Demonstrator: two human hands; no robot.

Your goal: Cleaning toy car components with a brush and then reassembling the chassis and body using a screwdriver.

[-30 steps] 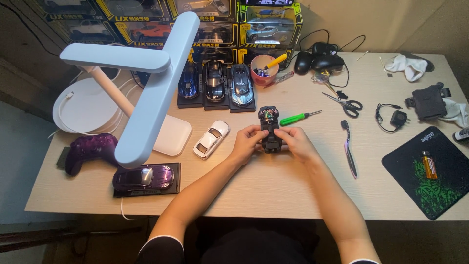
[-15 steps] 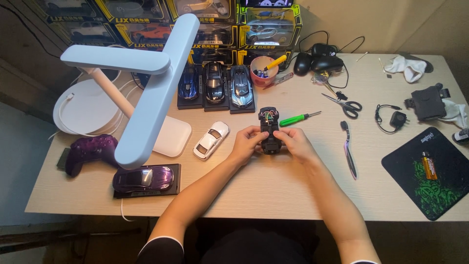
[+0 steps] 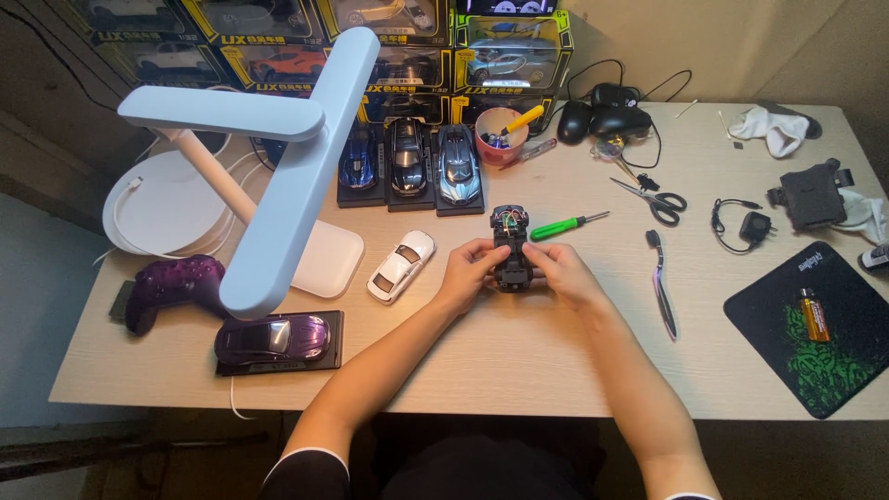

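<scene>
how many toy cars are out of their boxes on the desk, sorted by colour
Blue: 1
Black: 1
Silver-blue: 1
White: 1
Purple: 1
Dark opened-up car, held by the left hand and right hand: 1
Total: 6

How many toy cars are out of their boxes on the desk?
6: three parked by the boxes, a white one, a purple one, and the opened one in both hands.

My left hand [image 3: 470, 270] and right hand [image 3: 557, 273] pinch the black toy-car chassis [image 3: 511, 248] on the table [image 3: 519, 352] — green screwdriver [image 3: 567, 225] just beside it, white car body [image 3: 400, 265] near my left.
</scene>
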